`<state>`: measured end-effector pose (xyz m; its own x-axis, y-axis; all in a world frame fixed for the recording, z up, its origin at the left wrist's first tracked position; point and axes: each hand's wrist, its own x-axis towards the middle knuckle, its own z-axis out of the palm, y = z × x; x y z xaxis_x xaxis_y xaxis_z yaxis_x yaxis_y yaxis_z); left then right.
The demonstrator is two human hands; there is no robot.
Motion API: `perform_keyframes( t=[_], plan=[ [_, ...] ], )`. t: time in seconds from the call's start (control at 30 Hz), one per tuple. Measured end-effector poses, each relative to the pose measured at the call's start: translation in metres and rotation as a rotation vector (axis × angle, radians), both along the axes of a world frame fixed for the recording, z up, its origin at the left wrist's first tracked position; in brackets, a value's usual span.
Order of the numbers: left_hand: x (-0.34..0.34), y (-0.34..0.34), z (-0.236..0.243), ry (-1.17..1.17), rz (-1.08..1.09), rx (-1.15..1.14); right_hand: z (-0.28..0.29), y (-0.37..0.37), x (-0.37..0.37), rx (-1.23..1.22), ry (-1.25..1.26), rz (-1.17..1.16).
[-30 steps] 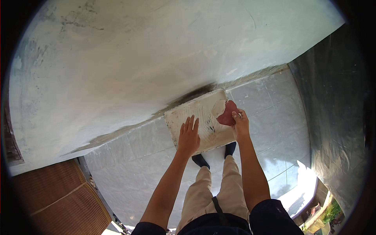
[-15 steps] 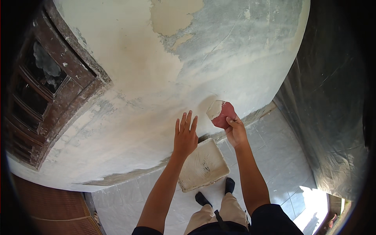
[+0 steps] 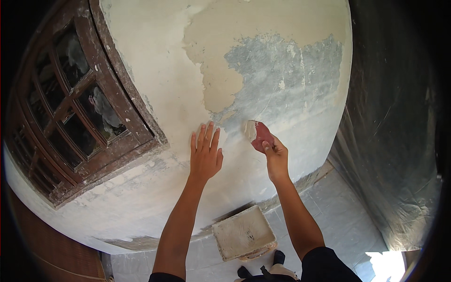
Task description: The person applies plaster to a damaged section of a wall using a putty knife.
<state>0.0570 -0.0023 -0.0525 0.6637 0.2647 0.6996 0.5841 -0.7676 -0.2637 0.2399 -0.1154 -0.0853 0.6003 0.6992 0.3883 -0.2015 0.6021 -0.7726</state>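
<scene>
My right hand grips a red scraper with pale putty on its blade, pressed against the wall at the edge of a grey patch. My left hand lies flat on the wall just left of it, fingers spread and holding nothing. A beige putty patch spreads above both hands. Down by my feet a square board smeared with putty lies on the floor.
A dark wooden window with glass panes fills the wall to the left. A dark plastic sheet hangs on the right. Grey floor tiles run below the wall, with a sunlit spot at the lower right.
The view has tilted up from the floor to the wall. Both hands rose from the putty board; the right hand carried the loaded scraper up to the grey patch.
</scene>
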Motion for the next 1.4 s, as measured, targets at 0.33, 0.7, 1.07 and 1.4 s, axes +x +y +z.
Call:
perform_keyframes(
  t=[0.33, 0.7, 1.07, 1.4],
  plan=[
    [-0.027, 0.039, 0.087, -0.102, 0.028, 0.317, 0.013, 0.016, -0.060, 0.159, -0.720, -0.464],
    [-0.030, 0.058, 0.081, -0.089, -0.009, 0.431, -0.006, 0.056, -0.085, 0.258, -0.960, -0.666],
    [-0.034, 0.067, 0.074, -0.246, -0.155, 0.462, 0.012, 0.092, -0.142, 0.185, -0.712, -0.886],
    [-0.039, 0.072, 0.070, -0.420, -0.227, 0.456, 0.009, 0.120, -0.163, 0.010, -0.775, -0.968]
  ],
)
